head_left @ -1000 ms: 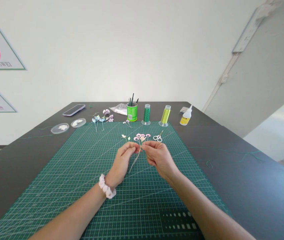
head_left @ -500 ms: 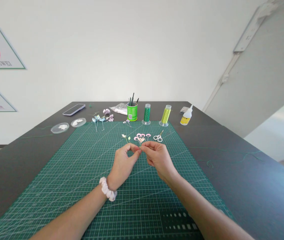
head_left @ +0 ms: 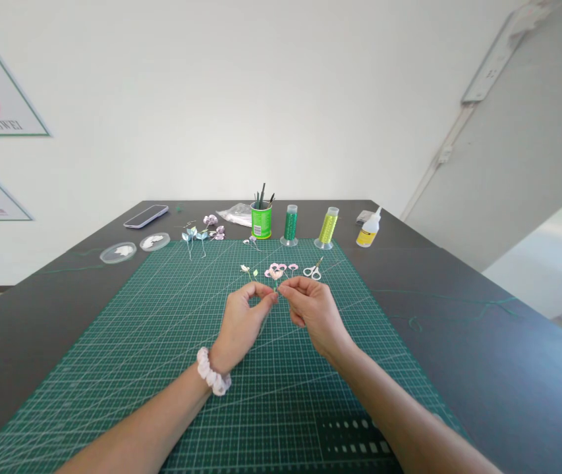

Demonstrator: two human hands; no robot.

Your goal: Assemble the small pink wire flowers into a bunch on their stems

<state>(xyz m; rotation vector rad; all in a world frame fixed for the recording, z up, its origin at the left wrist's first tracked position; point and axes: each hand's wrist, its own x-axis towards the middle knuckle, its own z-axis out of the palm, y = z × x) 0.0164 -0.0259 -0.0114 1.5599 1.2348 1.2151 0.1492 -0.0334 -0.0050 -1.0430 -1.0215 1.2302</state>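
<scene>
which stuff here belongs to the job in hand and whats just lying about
Likely in the job: pale flower between left hand and right hand; pink pieces; scissors; green spool; yellow spool; cutting mat.

Likely just lying about: phone; plastic bag.

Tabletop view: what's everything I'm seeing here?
Wall: one, white, behind
Signs: two, white, left
Power strip: one, white, right
Table: one, dark, below
Mat: one, green, on table
Phone: one, dark-screened, far left
Dishes: two, clear, left
Flowers: several, blue and purple, far left
Cup: one, green, beyond mat
Bag: one, clear, beside cup
Spools: two, green, yellow, right of cup
Bottle: one, white and yellow, right
Petals: several, pink, on mat
Scissors: one, white-handled, right of petals
Threads: several, green, table's sides
Scrunchie: one, white, left wrist
Held flower: one, pinkish, over mat
Left hand: one, bare, pinching flower
Right hand: one, bare, right of flower
</scene>
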